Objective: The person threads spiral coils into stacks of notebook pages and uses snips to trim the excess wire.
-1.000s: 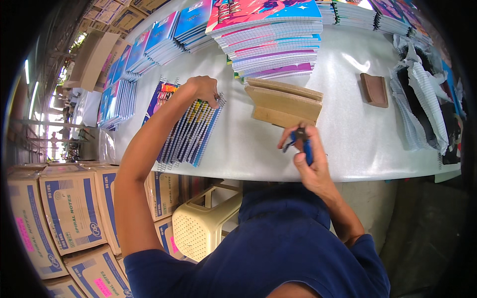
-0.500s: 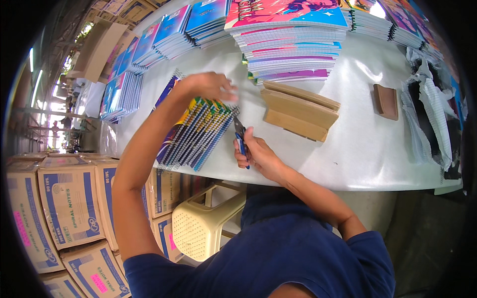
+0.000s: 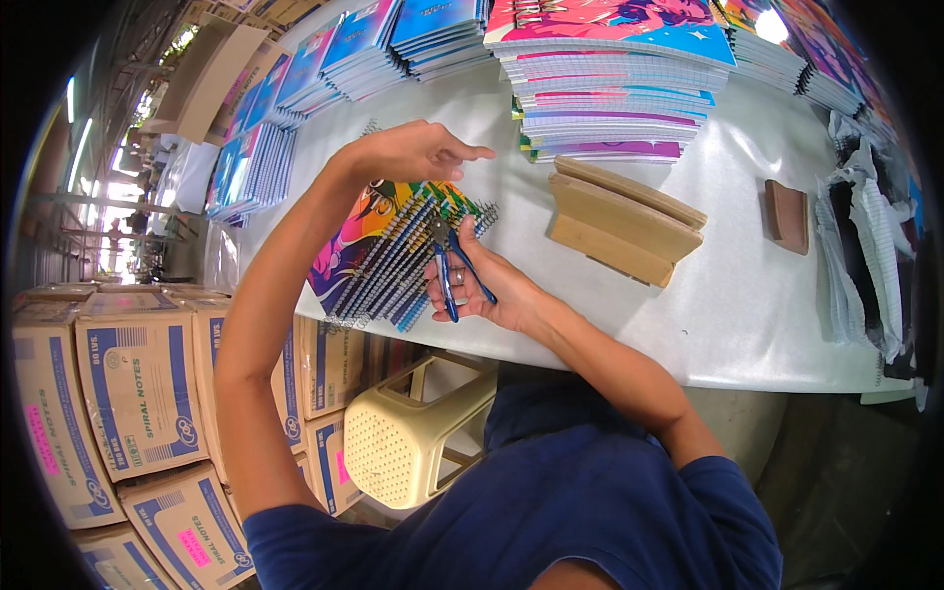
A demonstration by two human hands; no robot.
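My right hand (image 3: 497, 290) holds a pair of cutting pliers (image 3: 444, 280) with blue handles. The handles are spread apart across the palm, and the dark jaws point away from me over the notebooks. Below them lies a fanned row of spiral notebooks (image 3: 346, 258) with colourful covers, their wire coils overlapping and loose wire ends sticking out at both ends. My left hand (image 3: 423, 149) hovers above the far end of these notebooks, its index finger stretched to the right and the others partly bent. Nothing shows in its grip.
A tall stack of notebooks (image 3: 610, 93) stands at the back, with a folded cardboard piece (image 3: 624, 228) before it. Blue notebook piles (image 3: 359, 44) line the far left. A brown piece (image 3: 787, 216) and torn wrapping (image 3: 870, 246) lie right. Cartons (image 3: 143, 393) and a stool (image 3: 393, 447) stand below.
My right hand has moved left with the pliers, turned palm up, and the handles have spread. My left hand has shifted slightly away and right. The view has shifted a little.
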